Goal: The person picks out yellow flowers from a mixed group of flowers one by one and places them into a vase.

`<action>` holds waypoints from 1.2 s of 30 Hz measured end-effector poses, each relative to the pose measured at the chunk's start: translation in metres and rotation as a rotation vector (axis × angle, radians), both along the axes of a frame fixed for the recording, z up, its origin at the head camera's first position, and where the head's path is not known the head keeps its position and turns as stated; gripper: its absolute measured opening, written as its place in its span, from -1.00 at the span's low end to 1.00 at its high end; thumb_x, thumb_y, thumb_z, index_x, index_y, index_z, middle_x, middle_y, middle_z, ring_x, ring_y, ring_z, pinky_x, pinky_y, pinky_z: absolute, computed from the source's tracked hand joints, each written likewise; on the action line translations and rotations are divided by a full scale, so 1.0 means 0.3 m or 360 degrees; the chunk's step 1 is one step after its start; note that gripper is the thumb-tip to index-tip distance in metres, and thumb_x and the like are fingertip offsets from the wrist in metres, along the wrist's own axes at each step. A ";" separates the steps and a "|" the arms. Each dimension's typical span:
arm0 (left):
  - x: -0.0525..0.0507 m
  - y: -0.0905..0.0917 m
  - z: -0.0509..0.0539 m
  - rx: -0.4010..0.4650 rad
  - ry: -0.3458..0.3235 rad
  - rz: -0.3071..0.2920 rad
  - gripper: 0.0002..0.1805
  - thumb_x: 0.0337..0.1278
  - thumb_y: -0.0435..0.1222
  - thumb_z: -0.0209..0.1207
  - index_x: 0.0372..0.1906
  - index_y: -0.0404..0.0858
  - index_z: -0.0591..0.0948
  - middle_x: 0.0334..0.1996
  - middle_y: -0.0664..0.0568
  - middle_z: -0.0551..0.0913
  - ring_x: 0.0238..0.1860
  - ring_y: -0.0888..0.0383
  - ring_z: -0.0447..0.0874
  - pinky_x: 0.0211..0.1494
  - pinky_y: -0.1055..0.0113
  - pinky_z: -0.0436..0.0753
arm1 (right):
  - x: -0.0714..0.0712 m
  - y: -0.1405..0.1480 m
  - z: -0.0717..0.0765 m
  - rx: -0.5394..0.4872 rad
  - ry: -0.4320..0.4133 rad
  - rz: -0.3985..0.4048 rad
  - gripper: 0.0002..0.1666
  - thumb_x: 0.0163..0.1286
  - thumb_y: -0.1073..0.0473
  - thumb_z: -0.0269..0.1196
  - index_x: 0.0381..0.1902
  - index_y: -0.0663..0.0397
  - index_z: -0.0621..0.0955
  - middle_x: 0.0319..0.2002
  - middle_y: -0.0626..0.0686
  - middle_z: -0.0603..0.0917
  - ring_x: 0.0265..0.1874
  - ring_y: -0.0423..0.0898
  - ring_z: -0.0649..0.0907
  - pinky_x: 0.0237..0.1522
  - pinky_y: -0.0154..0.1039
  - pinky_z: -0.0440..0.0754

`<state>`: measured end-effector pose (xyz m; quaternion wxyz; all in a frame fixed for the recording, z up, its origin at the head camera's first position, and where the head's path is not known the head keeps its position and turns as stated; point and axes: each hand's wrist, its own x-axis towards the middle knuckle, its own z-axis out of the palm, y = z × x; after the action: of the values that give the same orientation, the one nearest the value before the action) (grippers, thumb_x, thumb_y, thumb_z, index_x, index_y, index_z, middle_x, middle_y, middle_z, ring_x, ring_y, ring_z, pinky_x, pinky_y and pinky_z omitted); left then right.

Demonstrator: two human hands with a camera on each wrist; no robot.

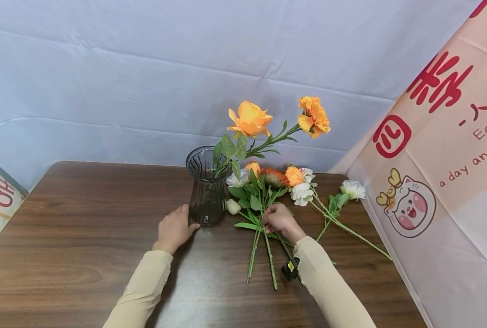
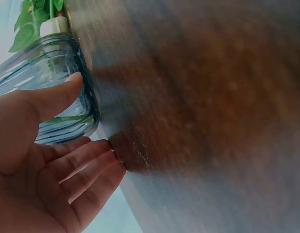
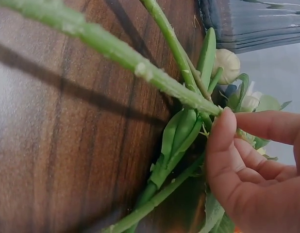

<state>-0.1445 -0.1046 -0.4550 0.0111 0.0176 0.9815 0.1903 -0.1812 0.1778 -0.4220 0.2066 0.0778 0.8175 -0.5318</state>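
A dark ribbed glass vase [image 1: 208, 200] stands upright on the table, holding an orange rose [image 1: 249, 119] and an orange carnation [image 1: 314, 117] that lean right. My left hand [image 1: 175, 229] holds the vase low at its base, the thumb on the near side and the fingers [image 2: 94, 167] around the left side, tips by the tabletop. Right of the vase, my right hand [image 1: 282, 222] pinches a green flower stem [image 3: 140, 68] between thumb and index finger. That stem's bloom cannot be told apart in the pile of flowers [image 1: 255, 200].
Beside the pile lie white flowers [image 1: 302, 194] with long stems and another white flower [image 1: 353, 189] farther right. A cream bud [image 1: 233, 207] sits close to the vase. Pale cloth walls [image 1: 124, 91] rise behind the wooden table [image 1: 83, 237]; a printed banner [image 1: 452, 150] hangs at the right.
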 end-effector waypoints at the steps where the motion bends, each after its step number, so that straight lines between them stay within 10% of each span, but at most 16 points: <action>1: 0.000 0.000 0.000 -0.0002 0.0001 0.0000 -0.33 -0.04 -0.04 0.29 0.07 -0.42 0.40 -0.12 -0.24 0.57 -0.21 -0.21 0.57 -0.24 -0.07 0.52 | 0.000 0.000 0.000 -0.0009 -0.0009 0.0003 -0.92 0.15 0.54 0.07 -0.41 0.37 0.49 -0.44 0.21 0.52 -0.71 -0.07 0.51 -0.52 -0.15 0.60; 36: -0.003 0.004 -0.004 -0.0037 -0.0017 0.0002 -0.34 -0.04 -0.03 0.29 0.05 -0.41 0.40 -0.16 -0.23 0.57 -0.22 -0.20 0.57 -0.27 -0.06 0.52 | -0.003 0.010 0.048 -0.0210 -0.0099 0.0103 -0.90 0.11 0.59 0.06 -0.48 0.39 0.45 -0.47 0.19 0.51 -0.69 -0.08 0.53 -0.49 -0.19 0.61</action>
<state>-0.1454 -0.1036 -0.4561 0.0164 0.0160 0.9836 0.1789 -0.1821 0.1807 -0.4077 0.2536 0.0541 0.7759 -0.5750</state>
